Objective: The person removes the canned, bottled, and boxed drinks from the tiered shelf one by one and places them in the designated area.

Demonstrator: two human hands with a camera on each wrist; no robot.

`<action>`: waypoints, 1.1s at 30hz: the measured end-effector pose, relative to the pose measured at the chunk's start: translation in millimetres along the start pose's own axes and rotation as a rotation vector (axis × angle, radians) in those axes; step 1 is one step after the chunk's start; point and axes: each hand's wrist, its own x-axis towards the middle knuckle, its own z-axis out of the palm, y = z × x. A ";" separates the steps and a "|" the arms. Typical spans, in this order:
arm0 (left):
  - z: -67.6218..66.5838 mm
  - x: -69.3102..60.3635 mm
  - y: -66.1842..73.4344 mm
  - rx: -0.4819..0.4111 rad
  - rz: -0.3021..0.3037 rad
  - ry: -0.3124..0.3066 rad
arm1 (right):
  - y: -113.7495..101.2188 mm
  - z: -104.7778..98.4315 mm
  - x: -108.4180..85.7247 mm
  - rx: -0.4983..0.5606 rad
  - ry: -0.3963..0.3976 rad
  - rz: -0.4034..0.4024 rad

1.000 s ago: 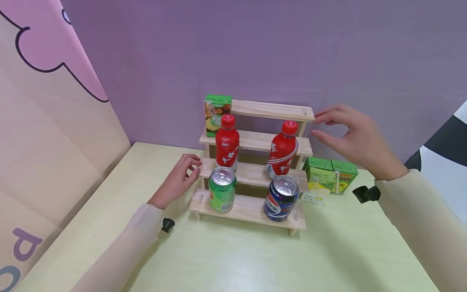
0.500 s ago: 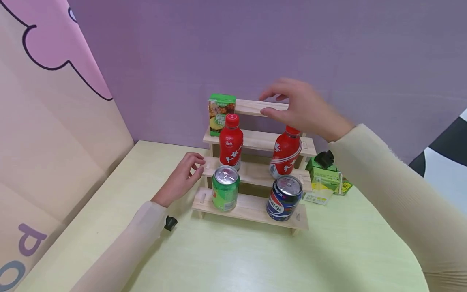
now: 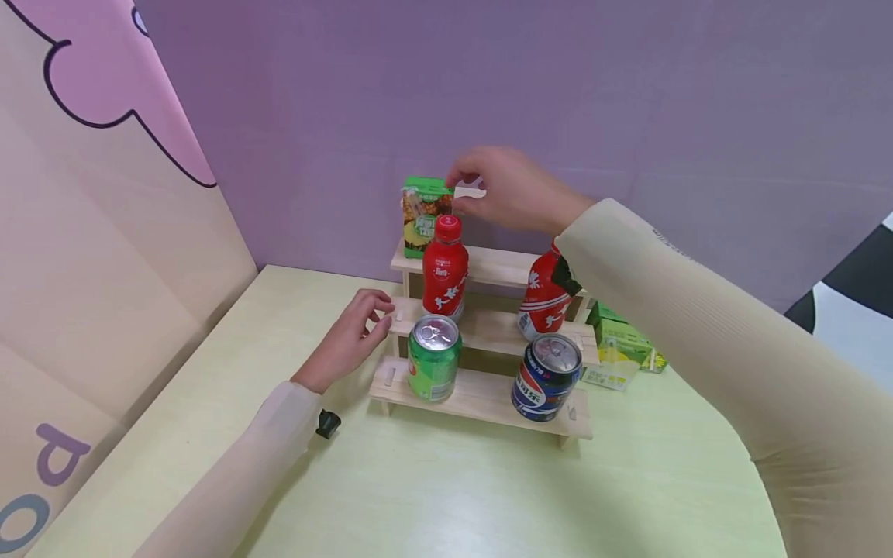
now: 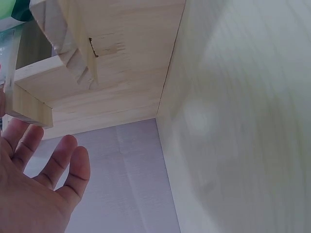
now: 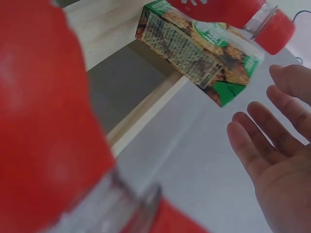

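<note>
A stepped wooden rack (image 3: pixel 488 401) stands on the table. My left hand (image 3: pixel 345 339) is at the left end of its second step, fingers slightly bent beside the plank end (image 4: pixel 31 108). Above the top of the rack, my right hand (image 3: pixel 512 190) reaches left with thumb and fingers spread beside a green-topped drink carton (image 3: pixel 418 236). The right wrist view shows a gap between the fingers and the carton (image 5: pixel 199 51). In front of that carton is a red-capped bottle (image 3: pixel 445 271). My right sleeve partly covers another red bottle (image 3: pixel 540 302).
On the lowest step stand a green can (image 3: pixel 434 368) and a dark blue can (image 3: pixel 544 380). Green and yellow cartons (image 3: pixel 617 341) sit on the table right of the rack, partly behind my right sleeve. A purple wall (image 3: pixel 314 139) rises behind.
My right hand has moved left from the rack's right end, across the top step, to the carton. The left hand holds its place at the second step.
</note>
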 end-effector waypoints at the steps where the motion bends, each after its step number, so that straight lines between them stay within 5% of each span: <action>1: 0.3 0.2 0.1 0.001 -0.001 0.000 | 1.1 0.7 2.5 0.008 -0.007 0.008; 17: 0.3 -2.1 3.7 -0.005 0.000 -0.004 | -3.9 6.4 25.9 0.022 -0.098 0.144; 25: 2.0 -2.9 4.2 -0.008 -0.004 0.001 | -9.2 13.6 28.2 0.029 -0.057 0.192; 33: 5.2 -1.4 3.1 -0.010 0.002 0.000 | -5.5 15.5 26.2 0.026 0.009 0.126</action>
